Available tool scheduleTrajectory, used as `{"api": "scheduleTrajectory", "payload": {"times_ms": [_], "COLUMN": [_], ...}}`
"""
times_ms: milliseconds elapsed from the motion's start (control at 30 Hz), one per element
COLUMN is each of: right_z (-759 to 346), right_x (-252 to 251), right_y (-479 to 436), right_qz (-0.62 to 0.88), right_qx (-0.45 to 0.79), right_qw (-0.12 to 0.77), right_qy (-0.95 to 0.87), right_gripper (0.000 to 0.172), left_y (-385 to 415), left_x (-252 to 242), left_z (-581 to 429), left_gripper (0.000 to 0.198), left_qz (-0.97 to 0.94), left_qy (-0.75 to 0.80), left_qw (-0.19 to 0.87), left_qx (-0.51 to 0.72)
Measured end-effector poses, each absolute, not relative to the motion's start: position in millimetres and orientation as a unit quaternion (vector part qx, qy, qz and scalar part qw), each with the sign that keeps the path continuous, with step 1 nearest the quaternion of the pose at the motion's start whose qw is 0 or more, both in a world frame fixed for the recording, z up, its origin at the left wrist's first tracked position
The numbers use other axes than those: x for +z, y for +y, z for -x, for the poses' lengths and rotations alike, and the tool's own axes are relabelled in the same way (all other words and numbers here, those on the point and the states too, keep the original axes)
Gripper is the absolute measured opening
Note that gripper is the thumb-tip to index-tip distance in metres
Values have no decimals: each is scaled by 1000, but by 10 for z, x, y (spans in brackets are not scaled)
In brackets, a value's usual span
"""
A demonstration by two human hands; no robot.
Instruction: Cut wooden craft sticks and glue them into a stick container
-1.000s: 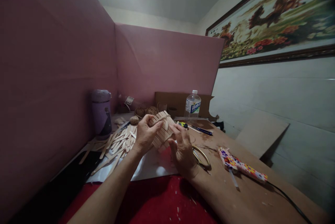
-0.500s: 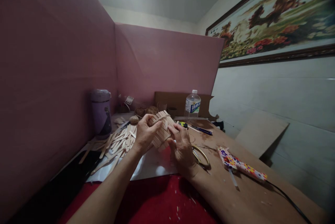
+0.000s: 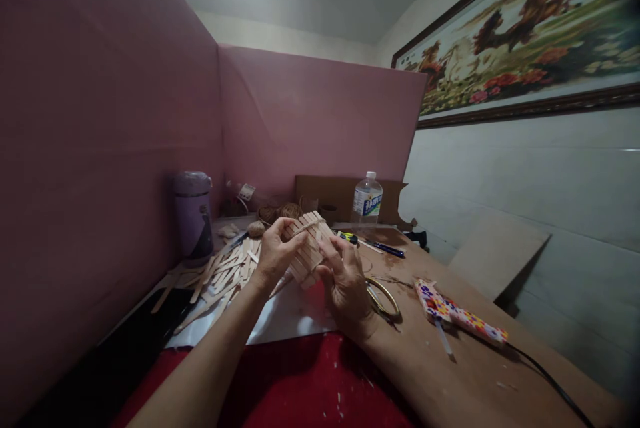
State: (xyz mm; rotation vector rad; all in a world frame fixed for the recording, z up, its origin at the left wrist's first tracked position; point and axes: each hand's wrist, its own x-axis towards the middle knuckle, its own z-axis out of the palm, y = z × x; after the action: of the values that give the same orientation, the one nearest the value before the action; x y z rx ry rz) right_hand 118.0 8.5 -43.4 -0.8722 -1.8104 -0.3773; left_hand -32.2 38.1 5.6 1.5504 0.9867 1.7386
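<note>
Between my hands, raised over the white sheet (image 3: 280, 321), is a tilted panel of craft sticks (image 3: 309, 253), laid side by side with a crosswise stick near the top. My left hand (image 3: 278, 248) grips its left edge, thumb lying across the front. At the right side, my right hand (image 3: 347, 281) holds the panel, its fingers on the front face and thumb near the lower edge. What the fingers behind the panel do is hidden. A pile of loose craft sticks (image 3: 233, 271) lies to the left of my hands.
Right of my hands lie gold-handled scissors (image 3: 385, 301) and a flower-patterned glue gun (image 3: 457, 315) with a black cord. Farther back are a pen-like dark blue tool (image 3: 390, 250), a plastic bottle (image 3: 368, 205) and balls of twine (image 3: 287, 212). A purple flask (image 3: 193, 218) stands at left.
The fingers of my right hand have shifted slightly on the panel's front. Both hands keep hold of it, in nearly the same place.
</note>
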Motion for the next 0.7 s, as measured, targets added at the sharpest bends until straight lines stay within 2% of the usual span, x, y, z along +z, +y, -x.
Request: {"api": "scheduleTrajectory", "payload": {"times_ms": [300, 400, 533, 633, 700], "right_z": [-1142, -1145, -1362, -1781, -2158], "right_x": [-396, -173, 270, 479, 501], "right_y": [52, -36, -153, -173, -183], "right_qz": [378, 391, 401, 464, 576], "right_qx": [-179, -139, -48, -59, -85], "right_qw": [501, 537, 551, 477, 347], "right_qy": [-758, -734, -730, -744, -736], "right_gripper": [43, 46, 37, 31, 33], "left_y": [391, 401, 389, 383, 391], "left_x": [64, 73, 105, 122, 122], "left_z": [355, 356, 336, 325, 325], "left_gripper": [26, 27, 31, 32, 34], "left_qz": [-595, -596, -587, -585, -584], "left_qy": [356, 355, 353, 355, 353], "left_qw": [309, 319, 330, 333, 339], "left_qx": [651, 646, 649, 649, 648]}}
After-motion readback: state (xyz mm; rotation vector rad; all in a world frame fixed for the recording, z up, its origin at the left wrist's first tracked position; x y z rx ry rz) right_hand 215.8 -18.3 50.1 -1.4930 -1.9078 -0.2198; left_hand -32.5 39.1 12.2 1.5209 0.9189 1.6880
